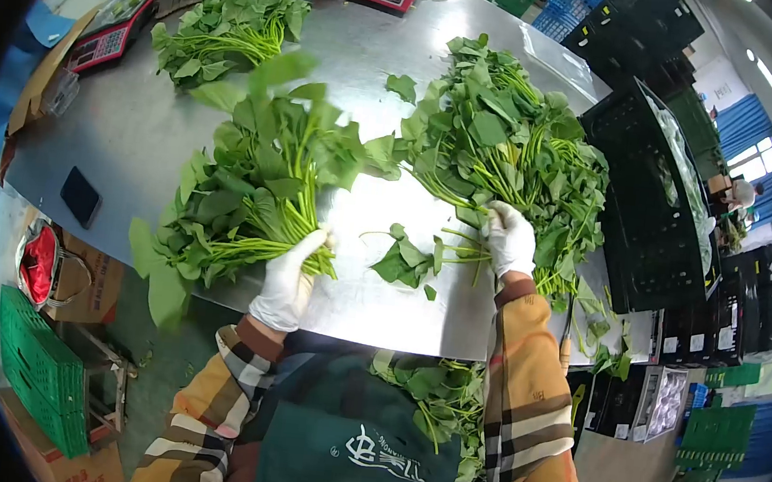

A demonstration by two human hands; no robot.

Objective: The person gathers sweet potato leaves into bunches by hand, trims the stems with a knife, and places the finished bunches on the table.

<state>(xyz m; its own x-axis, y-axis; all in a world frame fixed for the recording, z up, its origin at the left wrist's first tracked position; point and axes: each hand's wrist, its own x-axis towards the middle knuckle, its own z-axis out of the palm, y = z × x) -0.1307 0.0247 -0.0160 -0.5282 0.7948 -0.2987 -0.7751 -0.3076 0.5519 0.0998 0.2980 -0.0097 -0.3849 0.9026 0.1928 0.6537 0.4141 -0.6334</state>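
Left hand (288, 278) clenched a bunch (251, 180) at the table (134, 130) edge, right hand (510, 240) pinched stems (457, 246); loosely held leaves could slip off.

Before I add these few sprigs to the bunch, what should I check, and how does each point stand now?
1. Left hand grips the bunch by its stems: ok.
2. Right hand holds a few sprigs by their stems: ok.
3. Bare table between bunch and pile: ok.
4. Bunch stem ends even: cannot tell, blurred.
5. Pile fully on the table: not ok, leaves hang over the right edge.
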